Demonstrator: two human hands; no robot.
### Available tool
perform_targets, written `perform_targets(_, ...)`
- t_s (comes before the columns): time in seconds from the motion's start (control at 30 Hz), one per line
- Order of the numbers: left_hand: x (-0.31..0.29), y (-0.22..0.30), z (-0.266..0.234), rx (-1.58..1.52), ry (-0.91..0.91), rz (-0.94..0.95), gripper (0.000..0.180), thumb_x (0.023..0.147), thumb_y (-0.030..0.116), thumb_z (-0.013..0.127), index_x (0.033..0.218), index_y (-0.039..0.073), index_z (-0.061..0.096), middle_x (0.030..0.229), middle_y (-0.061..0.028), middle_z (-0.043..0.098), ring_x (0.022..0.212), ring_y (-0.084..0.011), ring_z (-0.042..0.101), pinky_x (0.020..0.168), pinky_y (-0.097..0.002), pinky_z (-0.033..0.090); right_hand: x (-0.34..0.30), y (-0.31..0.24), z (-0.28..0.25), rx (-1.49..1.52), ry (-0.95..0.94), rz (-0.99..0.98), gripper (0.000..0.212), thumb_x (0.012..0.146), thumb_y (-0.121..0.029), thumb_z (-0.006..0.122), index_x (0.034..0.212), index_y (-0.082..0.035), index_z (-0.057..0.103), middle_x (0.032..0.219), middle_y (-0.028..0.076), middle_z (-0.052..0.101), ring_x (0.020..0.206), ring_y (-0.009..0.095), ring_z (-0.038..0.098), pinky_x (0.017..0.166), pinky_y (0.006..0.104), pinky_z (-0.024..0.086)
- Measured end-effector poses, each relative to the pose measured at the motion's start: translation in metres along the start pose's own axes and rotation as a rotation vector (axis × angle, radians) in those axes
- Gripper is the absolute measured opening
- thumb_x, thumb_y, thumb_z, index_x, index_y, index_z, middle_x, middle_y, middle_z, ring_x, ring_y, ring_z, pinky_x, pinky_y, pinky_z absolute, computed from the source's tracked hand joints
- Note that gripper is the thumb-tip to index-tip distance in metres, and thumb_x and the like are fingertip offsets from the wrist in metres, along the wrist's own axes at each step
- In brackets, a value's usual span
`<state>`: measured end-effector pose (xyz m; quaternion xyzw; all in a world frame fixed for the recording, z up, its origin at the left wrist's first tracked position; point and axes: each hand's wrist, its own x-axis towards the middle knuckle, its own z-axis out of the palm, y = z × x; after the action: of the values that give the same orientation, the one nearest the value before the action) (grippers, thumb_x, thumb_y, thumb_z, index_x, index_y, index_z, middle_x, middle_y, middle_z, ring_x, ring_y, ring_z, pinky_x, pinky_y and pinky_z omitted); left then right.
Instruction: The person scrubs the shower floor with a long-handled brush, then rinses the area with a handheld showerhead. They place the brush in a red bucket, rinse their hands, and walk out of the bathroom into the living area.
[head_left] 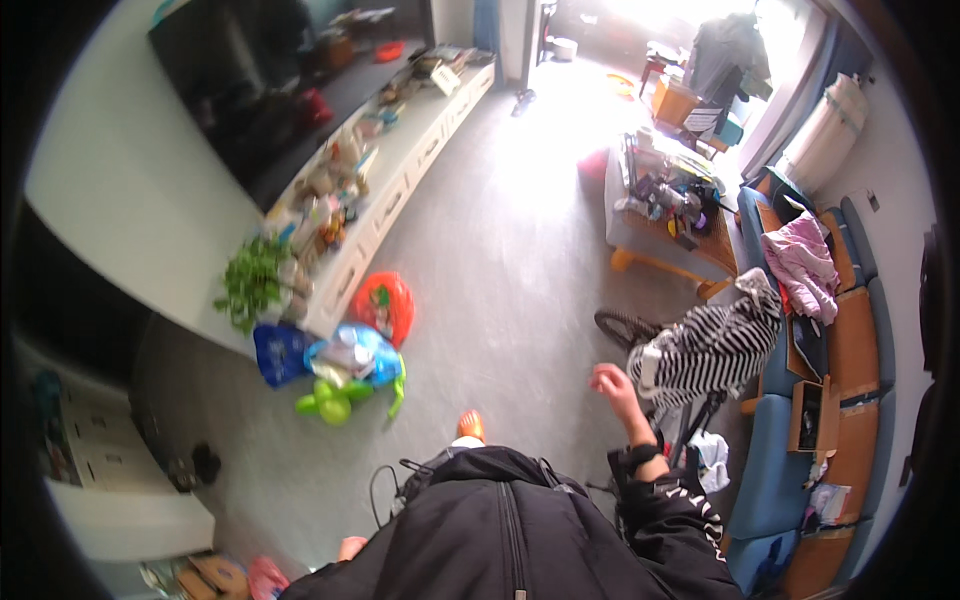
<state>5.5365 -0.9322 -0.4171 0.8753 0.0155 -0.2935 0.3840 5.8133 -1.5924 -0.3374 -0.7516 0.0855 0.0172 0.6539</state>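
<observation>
My right hand [616, 388] is held out over the floor with its fingers loosely bent and partly apart, and nothing shows in it. Close beside it, on the right, a black-and-white striped garment [715, 345] hangs over a small bicycle [628, 327], whose wheel sticks out from under the cloth. I cannot make out any contact between hand and cloth. Of my left hand [352, 547] only a small patch shows at the edge of my black jacket; its fingers are hidden.
Left of my feet lie an orange-red bag [384, 308], a blue bag [280, 352] and a green toy [333, 402]. A cluttered white TV cabinet [375, 222] runs along the left wall. To the right stand a loaded table [650, 235] and a blue sofa [760, 465].
</observation>
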Motion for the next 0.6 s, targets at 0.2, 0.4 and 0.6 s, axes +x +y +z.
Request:
perform_targets(0.2, 0.317, 0.126, -0.135, -0.528, 0.148, -0.464, 0.011, 0.075, 0.003, 0.048, 0.082, 0.002, 0.056, 0.062, -0.0086, 0.057, 0.05, -0.0172, 0.055, 0.044, -0.0291, 0.045, -0.067, 0.107, -0.003, -0.585, -0.133, 0.706, 0.019, 0.067, -0.021, 0.053, 0.074, -0.005, 0.061, 0.069, 0.011, 0.062, 0.06, 0.022, 0.06, 0.057, 0.0331, 0.048)
perform_targets(0.4, 0.584, 0.322, -0.233, -0.398, 0.113, 0.102, 0.021, 0.079, 0.009, 0.051, 0.097, -0.002, 0.056, 0.082, -0.0101, 0.063, 0.072, -0.0157, 0.061, 0.065, -0.0265, 0.049, -0.043, 0.116, -0.01, -0.36, -0.223, 0.75, 0.014, 0.066, -0.018, 0.053, 0.066, -0.005, 0.059, 0.06, 0.009, 0.058, 0.055, 0.022, 0.057, 0.052, 0.0331, 0.045)
perform_targets(0.6, 0.7, 0.352, -0.241, -0.517, 0.033, -0.041, 0.014, 0.077, 0.007, 0.053, 0.088, -0.001, 0.058, 0.075, -0.0079, 0.062, 0.066, -0.0152, 0.06, 0.06, -0.0281, 0.049, 0.2, 0.073, -0.074, -0.27, -0.068, 0.748, 0.013, 0.065, -0.018, 0.053, 0.062, -0.007, 0.058, 0.059, 0.009, 0.058, 0.056, 0.023, 0.057, 0.053, 0.0356, 0.044)
